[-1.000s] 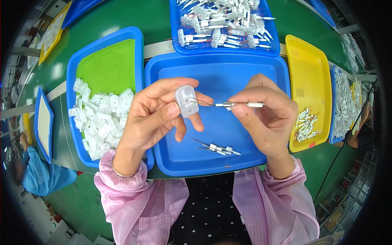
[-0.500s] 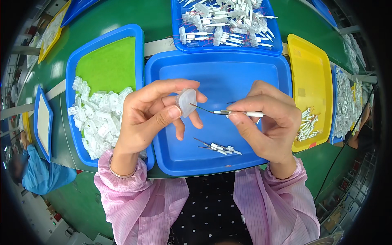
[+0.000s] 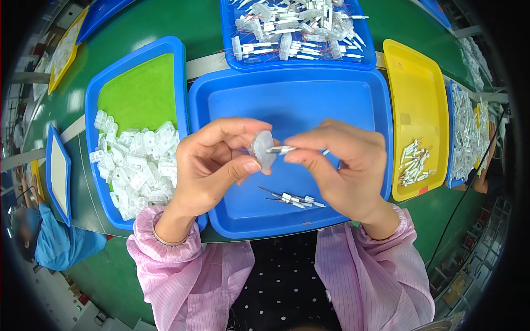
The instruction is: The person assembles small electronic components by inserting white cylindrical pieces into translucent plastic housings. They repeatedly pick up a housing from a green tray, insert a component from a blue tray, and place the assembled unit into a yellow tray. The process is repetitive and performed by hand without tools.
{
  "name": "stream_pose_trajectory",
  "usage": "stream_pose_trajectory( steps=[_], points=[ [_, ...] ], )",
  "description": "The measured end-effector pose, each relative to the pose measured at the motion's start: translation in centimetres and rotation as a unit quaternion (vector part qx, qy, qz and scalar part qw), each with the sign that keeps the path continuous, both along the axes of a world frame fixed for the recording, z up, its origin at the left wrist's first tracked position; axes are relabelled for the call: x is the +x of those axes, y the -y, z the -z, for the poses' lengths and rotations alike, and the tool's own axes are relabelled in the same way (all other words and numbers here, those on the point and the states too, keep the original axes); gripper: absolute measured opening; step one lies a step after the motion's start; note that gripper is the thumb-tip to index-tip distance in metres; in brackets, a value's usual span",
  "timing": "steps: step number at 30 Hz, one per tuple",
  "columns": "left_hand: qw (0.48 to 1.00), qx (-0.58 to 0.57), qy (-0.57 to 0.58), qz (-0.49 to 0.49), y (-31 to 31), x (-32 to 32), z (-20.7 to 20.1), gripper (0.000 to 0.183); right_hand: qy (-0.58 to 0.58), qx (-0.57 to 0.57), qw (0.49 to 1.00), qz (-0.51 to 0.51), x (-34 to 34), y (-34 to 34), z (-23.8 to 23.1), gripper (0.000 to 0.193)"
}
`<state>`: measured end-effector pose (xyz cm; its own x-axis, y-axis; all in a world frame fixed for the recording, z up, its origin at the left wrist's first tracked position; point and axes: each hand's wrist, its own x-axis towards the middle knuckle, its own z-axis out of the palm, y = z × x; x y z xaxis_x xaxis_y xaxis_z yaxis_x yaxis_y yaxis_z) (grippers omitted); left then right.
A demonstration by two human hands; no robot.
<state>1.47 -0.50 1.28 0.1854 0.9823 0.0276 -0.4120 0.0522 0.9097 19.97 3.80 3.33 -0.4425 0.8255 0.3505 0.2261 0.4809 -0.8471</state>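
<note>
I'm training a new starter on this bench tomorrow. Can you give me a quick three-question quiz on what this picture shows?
1. True or false: the left hand pinches a clear plastic housing.
2. Which tray holds the loose pile of clear housings? A) yellow tray B) left blue tray with green liner C) middle blue tray
3. Fill in: the right hand holds a thin ___ part with its tip at the housing.

Key: 1 true; 2 B, the left blue tray; 3 pin-like, the pin part.

Left hand (image 3: pixel 212 168) pinching clear plastic housing (image 3: pixel 261 149), right hand (image 3: pixel 345 165) pressing white pin (image 3: pixel 280 149) in, above blue tray (image 3: pixel 309 99)
</note>
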Motion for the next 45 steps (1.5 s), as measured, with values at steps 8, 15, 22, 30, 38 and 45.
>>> stream_pose_trajectory(
  steps=[8, 15, 22, 30, 38, 45],
  points=[
    [0.981, 0.118, -0.139, -0.062, 0.4, 0.7, 1.3, 0.029, 0.022, 0.068, 0.997, -0.011, -0.1, 0.3, 1.0, 0.012],
    [0.979, 0.107, -0.159, -0.068, 0.5, 0.5, 0.7, 0.029, -0.007, 0.120, 0.992, -0.030, 0.2, 0.4, 1.1, 0.017],
    [0.978, 0.061, -0.146, -0.135, 0.0, -0.6, 0.3, 0.029, 0.260, 0.019, 0.935, 0.239, 9.7, -1.8, -1.4, 0.008],
    [0.980, 0.047, -0.165, -0.100, -0.2, -0.2, 0.2, 0.029, 0.465, -0.192, 0.791, 0.347, 18.9, -0.1, 3.1, 0.013],
    [0.995, -0.020, -0.073, -0.070, -0.3, -0.2, 0.5, 0.030, 0.300, -0.063, 0.856, 0.417, 17.6, -0.7, 2.5, 0.007],
    [0.988, -0.092, 0.126, 0.002, -0.7, 0.0, 1.0, 0.036, -0.179, -0.095, 0.978, 0.041, 7.1, -0.1, -1.9, 0.012]
  ],
)
